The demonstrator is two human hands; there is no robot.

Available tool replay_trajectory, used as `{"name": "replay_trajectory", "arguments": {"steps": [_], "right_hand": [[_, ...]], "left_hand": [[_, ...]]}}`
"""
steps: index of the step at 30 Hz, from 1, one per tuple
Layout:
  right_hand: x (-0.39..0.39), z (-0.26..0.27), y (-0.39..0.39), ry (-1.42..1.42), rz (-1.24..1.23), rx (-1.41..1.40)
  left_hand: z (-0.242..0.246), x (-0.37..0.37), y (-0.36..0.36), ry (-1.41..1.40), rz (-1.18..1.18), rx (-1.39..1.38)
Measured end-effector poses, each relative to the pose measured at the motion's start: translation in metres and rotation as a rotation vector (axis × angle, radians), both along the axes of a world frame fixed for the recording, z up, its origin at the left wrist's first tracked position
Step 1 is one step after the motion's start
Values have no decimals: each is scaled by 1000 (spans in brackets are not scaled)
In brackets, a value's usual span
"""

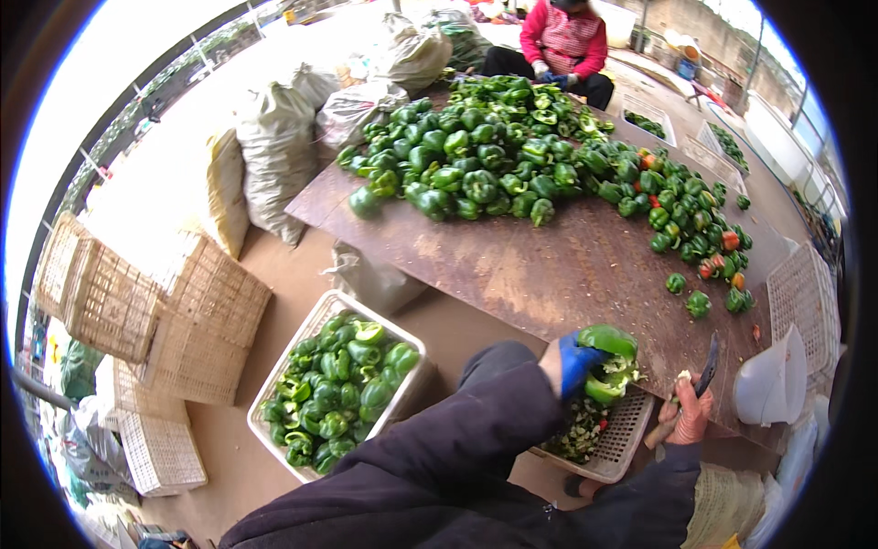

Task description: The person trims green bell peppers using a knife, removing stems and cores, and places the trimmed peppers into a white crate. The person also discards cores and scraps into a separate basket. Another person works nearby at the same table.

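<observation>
My left hand, in a blue glove, grips a green bell pepper that is cut open, its pale inside showing. To its right, my right hand, in an orange-pink glove, holds a knife with a dark blade and a light handle, blade upward; a pale piece of pepper core is at the fingertips. Below both hands sits a plastic basket with cores and seeds in it. A large heap of green peppers lies on the brown table, with smaller, partly red ones on the right.
A white crate of opened green peppers stands on the floor at left. Stacked crates and full sacks are beyond it. A white bucket stands at the table's right corner. Across the table sits a person in red.
</observation>
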State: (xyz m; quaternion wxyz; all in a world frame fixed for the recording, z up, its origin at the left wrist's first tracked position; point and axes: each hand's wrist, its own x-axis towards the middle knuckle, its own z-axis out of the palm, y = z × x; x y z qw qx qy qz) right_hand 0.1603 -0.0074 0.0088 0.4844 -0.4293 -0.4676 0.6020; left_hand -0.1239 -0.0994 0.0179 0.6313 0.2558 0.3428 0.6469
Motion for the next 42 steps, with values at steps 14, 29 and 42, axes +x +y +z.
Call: {"name": "replay_trajectory", "arguments": {"steps": [14,29,42], "right_hand": [[23,-38,-9,-674,118,45],[24,2,-46,-1084,158,129],[65,12,-153,-1297,478,318]], "left_hand": [[-131,-401,-286,1332,949,-988],[-225,-407,-237,1618,148,-989],[-85,-302,-91,1537,754,-357]]}}
